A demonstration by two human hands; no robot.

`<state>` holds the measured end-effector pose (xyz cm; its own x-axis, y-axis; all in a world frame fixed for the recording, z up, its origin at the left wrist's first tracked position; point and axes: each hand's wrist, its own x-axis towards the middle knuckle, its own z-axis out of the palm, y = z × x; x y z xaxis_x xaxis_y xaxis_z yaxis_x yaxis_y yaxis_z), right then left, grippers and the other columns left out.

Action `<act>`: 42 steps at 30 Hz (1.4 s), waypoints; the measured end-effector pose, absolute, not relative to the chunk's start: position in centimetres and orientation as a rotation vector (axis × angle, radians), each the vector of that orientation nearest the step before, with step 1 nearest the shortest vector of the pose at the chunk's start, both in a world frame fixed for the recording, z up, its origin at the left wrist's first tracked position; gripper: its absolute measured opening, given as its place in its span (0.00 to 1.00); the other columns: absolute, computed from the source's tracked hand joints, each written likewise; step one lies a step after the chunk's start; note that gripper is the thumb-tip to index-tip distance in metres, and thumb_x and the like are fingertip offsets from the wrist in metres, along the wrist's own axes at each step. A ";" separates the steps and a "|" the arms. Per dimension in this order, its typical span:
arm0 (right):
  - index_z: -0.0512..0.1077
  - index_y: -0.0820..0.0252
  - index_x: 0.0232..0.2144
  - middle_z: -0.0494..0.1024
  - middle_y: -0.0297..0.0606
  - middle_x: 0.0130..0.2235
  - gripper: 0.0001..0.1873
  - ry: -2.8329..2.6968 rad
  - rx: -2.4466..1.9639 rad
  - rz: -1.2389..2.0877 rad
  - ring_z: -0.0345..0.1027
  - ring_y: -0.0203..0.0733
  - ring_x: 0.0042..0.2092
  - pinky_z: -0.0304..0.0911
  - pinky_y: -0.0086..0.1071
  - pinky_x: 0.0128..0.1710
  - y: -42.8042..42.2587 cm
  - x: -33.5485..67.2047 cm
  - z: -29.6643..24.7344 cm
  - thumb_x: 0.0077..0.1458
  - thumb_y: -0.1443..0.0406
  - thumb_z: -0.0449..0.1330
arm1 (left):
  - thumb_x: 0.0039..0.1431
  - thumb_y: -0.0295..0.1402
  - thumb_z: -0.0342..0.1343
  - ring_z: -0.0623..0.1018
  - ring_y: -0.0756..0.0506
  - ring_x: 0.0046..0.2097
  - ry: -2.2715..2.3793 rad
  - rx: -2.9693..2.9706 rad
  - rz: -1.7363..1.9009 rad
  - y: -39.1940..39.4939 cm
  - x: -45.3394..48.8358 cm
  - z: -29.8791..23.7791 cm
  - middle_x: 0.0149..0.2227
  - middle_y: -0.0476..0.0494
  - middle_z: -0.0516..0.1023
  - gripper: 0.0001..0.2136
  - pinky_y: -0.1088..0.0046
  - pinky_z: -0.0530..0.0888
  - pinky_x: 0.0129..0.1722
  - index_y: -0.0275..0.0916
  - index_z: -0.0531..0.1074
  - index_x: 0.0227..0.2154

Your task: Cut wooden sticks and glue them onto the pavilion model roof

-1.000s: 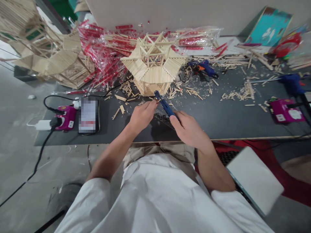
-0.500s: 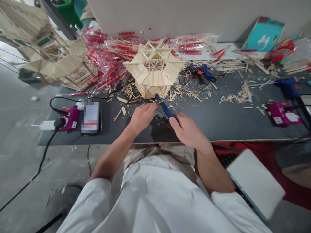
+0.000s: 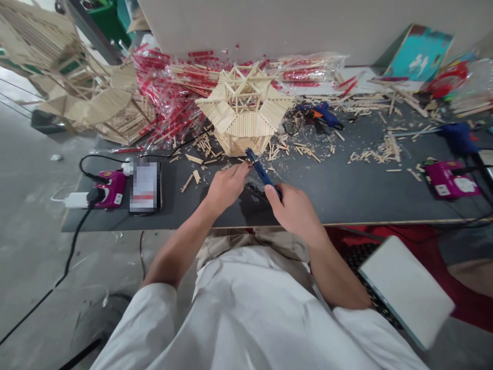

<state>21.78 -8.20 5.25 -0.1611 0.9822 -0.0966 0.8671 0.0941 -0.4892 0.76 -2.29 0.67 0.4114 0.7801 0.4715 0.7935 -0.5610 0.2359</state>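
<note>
My right hand (image 3: 296,208) is wrapped round the handle of a long dark-blue hand tool (image 3: 263,171), whose kind I cannot make out. The tool slants away to the upper left, its far end close to the model's base. My left hand (image 3: 226,186) is closed, its fingertips pressed together beside the tool's far end. Whatever they pinch is too small to name. Just beyond both hands stands a six-sided model pavilion (image 3: 250,125) of thin wooden sticks, with a sloping slatted roof and an open frame on top. A clear plastic piece (image 3: 254,189) lies on the table between my hands.
Cut stick pieces (image 3: 308,152) litter the dark table (image 3: 346,200). Behind are red-and-clear wrappers (image 3: 162,97) and a blue glue gun (image 3: 325,114); another glue gun (image 3: 456,137) lies right. A phone (image 3: 145,186) and purple power adapters (image 3: 111,189) sit nearby. A larger stick model (image 3: 103,110) stands left.
My right hand has shifted slightly left, and the tool has turned a little steeper. My left hand and the pavilion stay almost where they were.
</note>
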 end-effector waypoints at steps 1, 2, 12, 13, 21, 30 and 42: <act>0.69 0.57 0.31 0.79 0.47 0.34 0.32 -2.123 -1.853 0.623 0.71 0.49 0.34 0.50 0.38 0.33 -8.2 21.8 5.1 0.72 0.43 0.39 | 0.78 0.35 0.41 0.82 0.46 0.35 -1.454 -2.611 -0.857 -2.3 0.8 0.6 0.36 0.37 0.83 0.18 0.74 0.71 0.32 0.33 0.74 0.50; 0.69 0.57 0.31 0.79 0.47 0.34 0.32 -2.132 -1.849 0.599 0.72 0.49 0.34 0.50 0.38 0.32 -8.1 21.8 4.9 0.72 0.43 0.39 | 0.78 0.35 0.41 0.82 0.46 0.35 -1.445 -2.604 -0.861 -2.3 0.8 0.6 0.36 0.37 0.83 0.18 0.74 0.71 0.32 0.33 0.75 0.50; 0.72 0.59 0.36 0.82 0.48 0.35 0.31 -2.268 -1.903 0.414 0.76 0.50 0.34 0.45 0.38 0.30 -8.2 21.9 5.0 0.74 0.47 0.39 | 0.77 0.31 0.45 0.85 0.45 0.37 -1.337 -2.542 -0.938 -2.5 0.8 0.9 0.37 0.36 0.84 0.14 0.74 0.75 0.34 0.32 0.75 0.52; 0.72 0.59 0.36 0.82 0.48 0.34 0.31 -2.269 -1.915 0.394 0.76 0.50 0.33 0.45 0.38 0.30 -8.2 21.9 5.1 0.74 0.47 0.39 | 0.76 0.31 0.45 0.85 0.46 0.37 -1.334 -2.524 -0.947 -2.5 0.8 0.9 0.38 0.36 0.85 0.14 0.75 0.76 0.34 0.32 0.75 0.52; 0.72 0.60 0.36 0.82 0.47 0.35 0.30 -2.257 -1.942 0.235 0.77 0.51 0.35 0.45 0.37 0.31 -8.5 23.9 5.0 0.75 0.48 0.40 | 0.75 0.31 0.49 0.86 0.48 0.38 -1.248 -2.416 -1.158 -2.8 0.6 1.5 0.39 0.39 0.87 0.13 0.77 0.78 0.38 0.36 0.77 0.51; 0.72 0.68 0.49 0.79 0.54 0.43 0.32 -2.282 -1.993 -0.244 0.73 0.60 0.46 0.59 0.42 0.43 -8.0 31.3 1.8 0.71 0.44 0.47 | 0.75 0.36 0.52 0.86 0.48 0.43 -1.284 -2.526 -1.241 -1.1 -0.9 4.3 0.43 0.41 0.87 0.12 0.76 0.77 0.41 0.39 0.79 0.48; 0.57 0.76 0.68 0.69 0.66 0.62 0.43 -2.281 -1.880 -0.220 0.60 0.69 0.65 0.54 0.58 0.66 -6.4 35.7 -1.3 0.68 0.45 0.50 | 0.77 0.36 0.47 0.80 0.53 0.33 -1.413 -2.461 -1.315 7.1 -2.3 14.2 0.39 0.46 0.85 0.13 0.76 0.75 0.39 0.40 0.74 0.54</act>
<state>35.71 -6.39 -1.35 -0.1862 0.9555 0.2289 0.9816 0.1909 0.0015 -2.30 7.07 14.24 0.2383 0.7048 0.6682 0.7168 -0.5919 0.3686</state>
